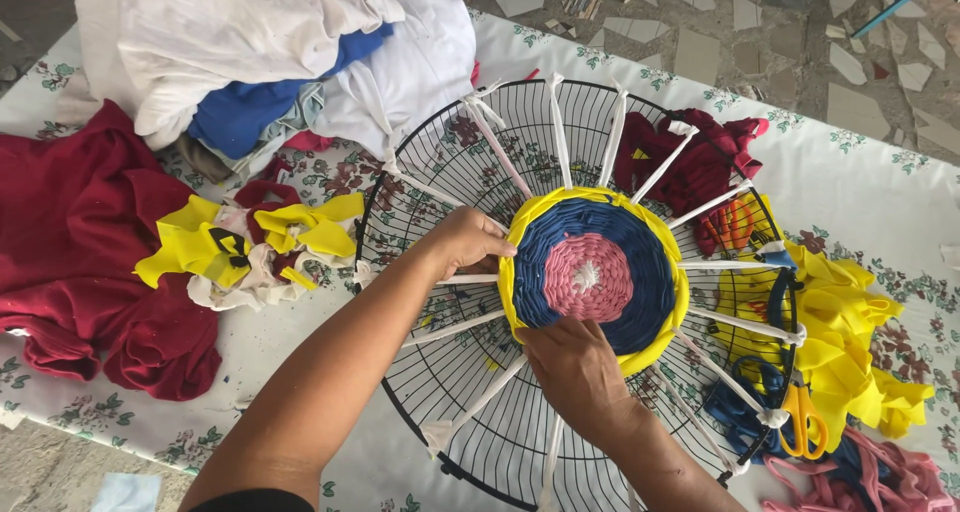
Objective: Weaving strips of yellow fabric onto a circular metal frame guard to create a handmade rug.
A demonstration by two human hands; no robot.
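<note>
Under the fan grille (420,392) you've got a white tablecloth with a small flower print (860,162), and past the cloth's far edge a floor of broken stone pieces (800,32).

The grille is a black round wire guard lying flat on the cloth, acting as a loom frame. White fabric strips (558,132) run like spokes from its rim to the centre.

Woven disc (595,277) sits at the grille's centre, on the spokes: white knot in the middle, pink core, wide blue band, yellow outer ring. Weave looks tight and round.

Your left hand (465,242) is at the disc's left edge, fingers curled narrow and pinching the yellow strip there. Your right hand (575,372) lies on the disc's near edge, palm down, fingers pressed onto the yellow ring; can't tell if it grips anything.

Around the grille:
- Left of it: yellow and white scraps (250,247) in a loose heap, lying on a dark red cloth (80,242).
- Far left of it: a pile of white and blue fabric (270,52).
- Under its far right part: a dark red scrap (705,157) showing through the wires.
- Right of it: yellow fabric (850,342), orange-handled scissors (803,422) lying on blue strips, pink strips (880,477) at the near right.
</note>
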